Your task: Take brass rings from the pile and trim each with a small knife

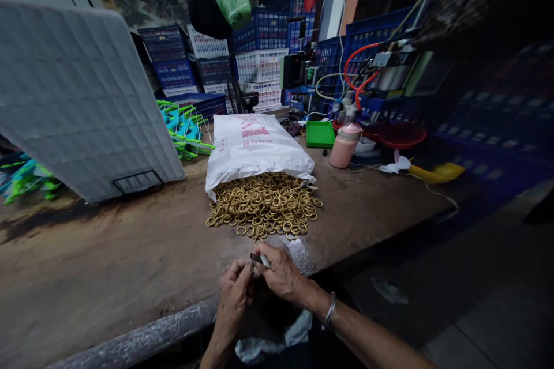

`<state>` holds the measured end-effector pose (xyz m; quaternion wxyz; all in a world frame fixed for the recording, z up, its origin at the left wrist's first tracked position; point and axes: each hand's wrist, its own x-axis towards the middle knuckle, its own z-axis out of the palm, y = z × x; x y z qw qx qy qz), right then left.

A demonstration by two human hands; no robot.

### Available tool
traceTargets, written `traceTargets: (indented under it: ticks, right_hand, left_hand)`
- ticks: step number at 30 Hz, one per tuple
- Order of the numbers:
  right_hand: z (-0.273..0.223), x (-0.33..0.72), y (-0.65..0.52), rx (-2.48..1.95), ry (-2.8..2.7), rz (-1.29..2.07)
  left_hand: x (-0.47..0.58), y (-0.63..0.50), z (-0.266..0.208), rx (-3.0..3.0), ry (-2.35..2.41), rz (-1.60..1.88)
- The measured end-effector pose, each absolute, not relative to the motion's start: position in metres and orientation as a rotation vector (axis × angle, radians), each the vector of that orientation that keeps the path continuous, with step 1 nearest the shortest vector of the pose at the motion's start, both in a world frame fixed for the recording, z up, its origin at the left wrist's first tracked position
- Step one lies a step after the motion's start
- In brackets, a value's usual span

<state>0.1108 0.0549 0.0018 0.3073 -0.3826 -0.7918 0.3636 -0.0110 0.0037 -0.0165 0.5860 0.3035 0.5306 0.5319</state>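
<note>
My right hand point(281, 274) is closed around a small knife point(264, 260) with a dark flat blade and a pale handle. Its tip points toward my left hand point(235, 288), whose thumb and fingers are pinched together; whatever they grip is hidden. Both hands meet just over the table's front edge. Beyond them, a heap of gold-coloured rings point(264, 204) spills from the mouth of a white woven sack point(255, 144) with red print. A few loose rings lie at the near side of the heap, close to my right fingertips.
A large pale plastic panel point(86, 98) stands at the left, with green and blue plastic pieces point(186, 127) behind it. To the right are a green tray point(320, 134), a pink bottle point(345, 147), a red dish point(401, 135) and a yellow scoop point(437, 173). Stacked crates point(262, 66) fill the back.
</note>
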Motion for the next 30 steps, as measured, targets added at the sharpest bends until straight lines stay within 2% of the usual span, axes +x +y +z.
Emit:
traceTargets:
  ticks: [6, 13, 23, 30]
  right_hand:
    - [0.001, 0.105, 0.055, -1.238, -1.924, 1.119]
    - [-0.001, 0.106, 0.057, -1.252, -1.680, 1.601]
    - [-0.002, 0.101, 0.063, -1.241, -1.788, 1.298]
    - [0.003, 0.102, 0.062, -1.183, -1.803, 1.368]
  left_hand:
    - [-0.008, 0.004, -0.014, 0.744, 1.328, 1.312]
    - [-0.004, 0.004, -0.008, 0.870, 1.413, 1.438]
    - [-0.013, 0.010, -0.015, 0.662, 1.358, 1.198]
    - [-0.012, 0.007, -0.017, 0.646, 1.272, 1.214]
